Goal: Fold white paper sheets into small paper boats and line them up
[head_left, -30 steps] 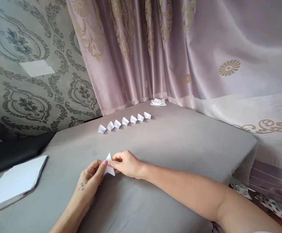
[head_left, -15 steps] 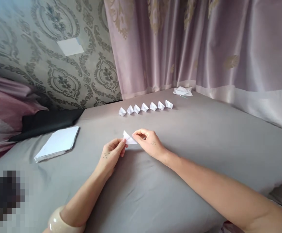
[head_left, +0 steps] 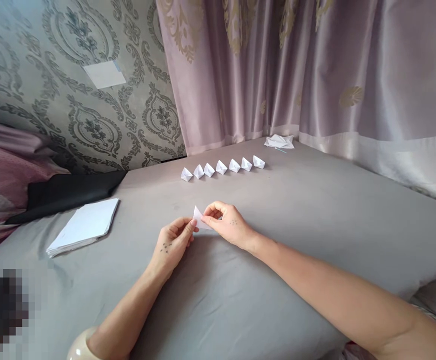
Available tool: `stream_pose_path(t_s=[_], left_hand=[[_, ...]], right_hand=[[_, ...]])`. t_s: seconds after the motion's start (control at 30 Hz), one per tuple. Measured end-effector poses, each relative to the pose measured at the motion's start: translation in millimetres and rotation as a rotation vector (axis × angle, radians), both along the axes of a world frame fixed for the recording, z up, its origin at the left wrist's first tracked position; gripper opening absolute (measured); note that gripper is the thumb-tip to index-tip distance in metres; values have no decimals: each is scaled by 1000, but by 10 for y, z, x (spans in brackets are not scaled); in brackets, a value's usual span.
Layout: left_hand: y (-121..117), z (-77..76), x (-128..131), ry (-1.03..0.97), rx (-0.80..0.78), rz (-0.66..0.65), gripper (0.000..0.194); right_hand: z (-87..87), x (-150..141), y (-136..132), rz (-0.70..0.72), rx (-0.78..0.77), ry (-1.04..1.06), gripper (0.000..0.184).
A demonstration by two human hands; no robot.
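Observation:
A small folded white paper (head_left: 198, 216) with a pointed top is held between my two hands, just above the grey sheet. My left hand (head_left: 173, 238) pinches its left edge between thumb and fingers. On the other side, the thumb and fingertips of my right hand (head_left: 228, 223) close on the paper's right part and hide some of it. Beyond my hands stands a row of several small folded paper boats (head_left: 221, 167).
To the left lies a stack of white paper sheets (head_left: 84, 226), near a black cloth (head_left: 71, 192). Some folded white paper (head_left: 279, 141) rests at the far edge by the pink curtain (head_left: 240, 90). The grey sheet (head_left: 315, 215) spreads beneath everything.
My right thumb and fingers have moved onto the paper's face, covering more of it. The paper has turned slightly, and the whole view has shifted a little.

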State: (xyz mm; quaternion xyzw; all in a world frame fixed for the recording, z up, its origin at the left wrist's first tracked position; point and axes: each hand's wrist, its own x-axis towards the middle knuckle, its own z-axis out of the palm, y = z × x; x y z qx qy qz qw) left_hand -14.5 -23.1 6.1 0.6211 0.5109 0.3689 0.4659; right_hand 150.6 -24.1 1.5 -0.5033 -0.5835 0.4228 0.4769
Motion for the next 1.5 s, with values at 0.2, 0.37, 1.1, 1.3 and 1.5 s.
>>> stream_pose_path(t_s=[0.2, 0.37, 1.1, 1.3, 1.5], left_hand=[[9, -9, 0, 1, -23, 26, 40], [-1, -6, 8, 7, -14, 10, 40], [20, -19, -13, 29, 27, -72, 41], [14, 29, -20, -200, -124, -44, 46], [36, 48, -31, -486, -320, -271, 32]], right_hand=[[22, 1, -2, -61, 21, -20, 8], [59, -14, -33, -9, -2, -38, 5], [90, 34, -46, 133, -257, 213, 21], [103, 83, -23, 222, -290, 171, 20], [107, 120, 3, 380, -292, 284, 25]])
